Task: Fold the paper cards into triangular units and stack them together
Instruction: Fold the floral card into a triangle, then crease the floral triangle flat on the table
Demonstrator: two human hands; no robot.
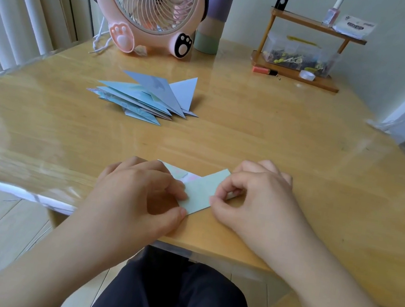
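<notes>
A: Head view. Step in hand?

B: Mid-fold. The pale green paper card (199,192) lies at the near edge of the glossy wooden worktop (303,148). Left hand (143,186) pins its near end, thumb and forefinger curled onto it; right hand (255,196) pinches the far flap's edge. Both grips grasping the card.

A: Next?

B: Likely pressing that crease flat, then adding it to the heap of pale blue folded triangles (149,97), well apart, further back.

A: Writing?

B: White packet (355,26) on the wooden shelf: print too small to read.

It was a home: a pink paw-footed desk fan (150,4) stood far left on a wooden table (303,148), nail polish (332,10) on a small shelf (317,25) far right.
</notes>
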